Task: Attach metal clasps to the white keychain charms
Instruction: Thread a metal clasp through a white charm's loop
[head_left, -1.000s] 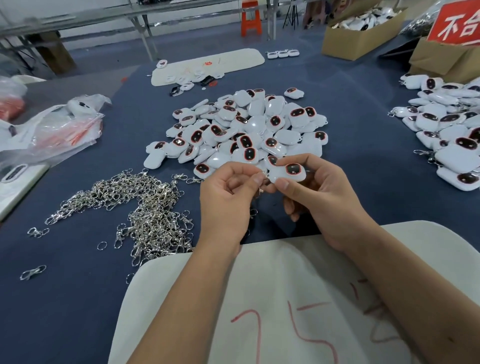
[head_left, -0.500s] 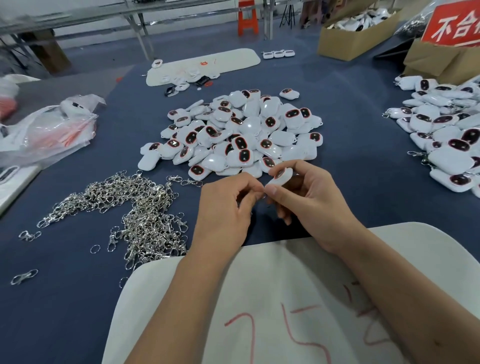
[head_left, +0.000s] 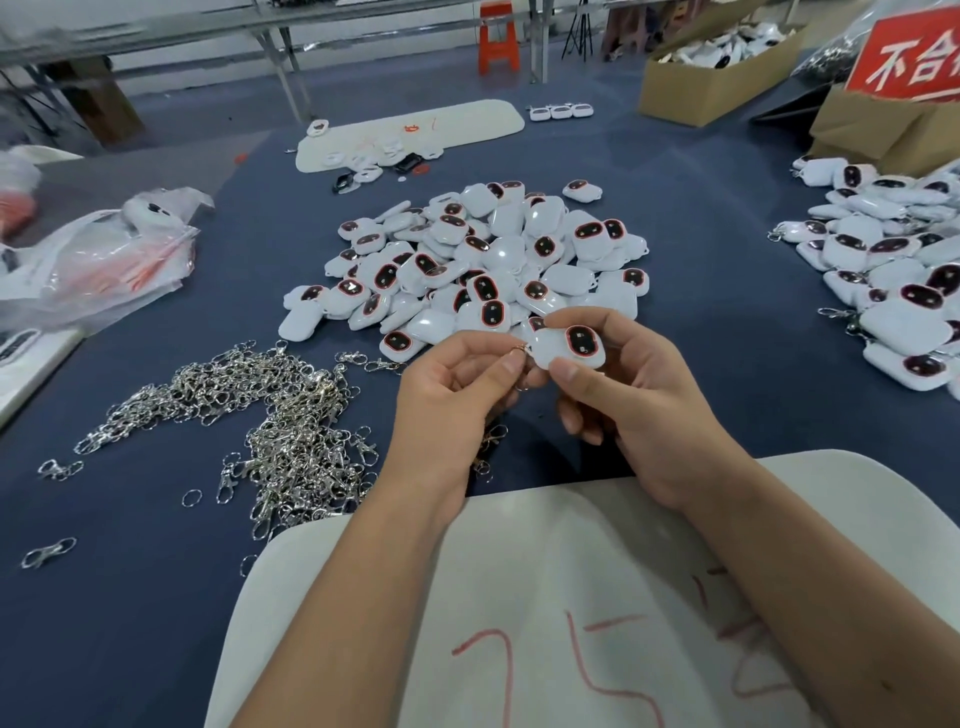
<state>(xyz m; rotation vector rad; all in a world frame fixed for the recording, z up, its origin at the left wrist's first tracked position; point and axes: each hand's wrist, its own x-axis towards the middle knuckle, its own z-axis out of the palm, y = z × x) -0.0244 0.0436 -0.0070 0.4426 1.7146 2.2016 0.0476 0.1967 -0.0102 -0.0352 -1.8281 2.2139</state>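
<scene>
My right hand (head_left: 628, 400) grips a white keychain charm (head_left: 569, 347) with a dark, red-rimmed oval face turned up. My left hand (head_left: 452, 395) pinches a small metal clasp (head_left: 519, 354) at the charm's left corner; part of the clasp hangs below my fingers. Both hands hover just above the blue table, in front of a heap of loose white charms (head_left: 483, 260). A tangled pile of silver clasps (head_left: 270, 415) lies to the left of my left hand.
A second group of white charms (head_left: 893, 275) lies at the right edge. A white board (head_left: 571, 597) with red marks covers the near edge under my forearms. Plastic bags (head_left: 98, 260) sit at the left, cardboard boxes (head_left: 711, 78) at the back right.
The charm has turned in my right hand so its dark face shows again. My left fingers stay pinched at its corner with the clasp.
</scene>
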